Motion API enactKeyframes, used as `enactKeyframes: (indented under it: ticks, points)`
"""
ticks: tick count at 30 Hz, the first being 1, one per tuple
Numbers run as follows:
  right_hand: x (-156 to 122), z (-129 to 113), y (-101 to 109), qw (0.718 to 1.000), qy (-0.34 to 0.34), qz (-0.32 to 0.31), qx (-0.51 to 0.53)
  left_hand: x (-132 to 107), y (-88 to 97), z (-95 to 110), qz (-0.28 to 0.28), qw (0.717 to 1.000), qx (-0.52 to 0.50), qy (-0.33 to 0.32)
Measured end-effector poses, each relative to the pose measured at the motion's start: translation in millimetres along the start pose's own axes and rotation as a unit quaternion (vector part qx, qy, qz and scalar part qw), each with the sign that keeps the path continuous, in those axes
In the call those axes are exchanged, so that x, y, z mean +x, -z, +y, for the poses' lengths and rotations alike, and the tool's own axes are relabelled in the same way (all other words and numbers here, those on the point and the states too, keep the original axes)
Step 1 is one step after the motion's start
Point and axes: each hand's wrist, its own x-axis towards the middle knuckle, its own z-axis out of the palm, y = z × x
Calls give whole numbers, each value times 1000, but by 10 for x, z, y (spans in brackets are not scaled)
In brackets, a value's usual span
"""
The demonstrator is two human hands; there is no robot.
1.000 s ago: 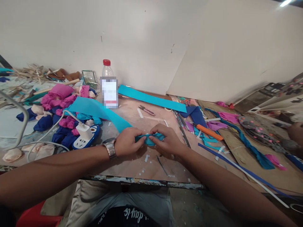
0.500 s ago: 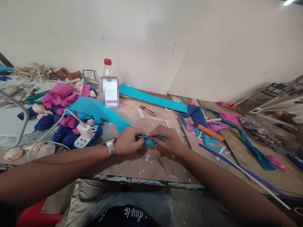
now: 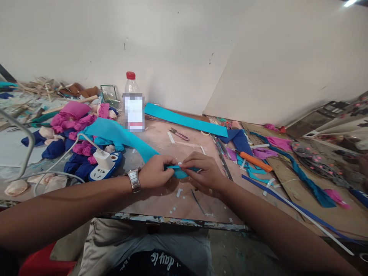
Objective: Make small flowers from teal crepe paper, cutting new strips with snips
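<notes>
Both of my hands meet over the middle of the worktable (image 3: 161,199). My left hand (image 3: 156,171), with a metal watch on its wrist, is closed on the near end of a teal fabric strip (image 3: 120,135) that trails back and left toward the pile. My right hand (image 3: 204,171) pinches the same folded teal end (image 3: 179,172) from the right. The fingertips of both hands touch over the fold, which is mostly hidden by them.
A heap of pink, blue and cream fabric pieces (image 3: 69,130) lies at left beside a power strip with a white plug (image 3: 105,163). A plastic bottle (image 3: 132,103) stands behind. Thread snips (image 3: 178,133), an orange cutter (image 3: 255,161), another teal strip (image 3: 186,120) and scraps lie right.
The teal piece has been folded flatter and tighter between my fingers. My hands have stayed in the same place on the table.
</notes>
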Motion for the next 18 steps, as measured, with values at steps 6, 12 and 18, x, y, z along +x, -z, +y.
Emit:
enactKeyframes:
  ticks: [6,12,18]
  points:
    - [-12,18,-12,1000,27,14,-9,-17,0,30,5,1000,-11,-7]
    - [11,2,-18,998,48,25,-31,1,-19,18,19,1000,8,10]
    - [13,13,-26,996,65,27,-59,-7,-19,17,25,999,22,-6]
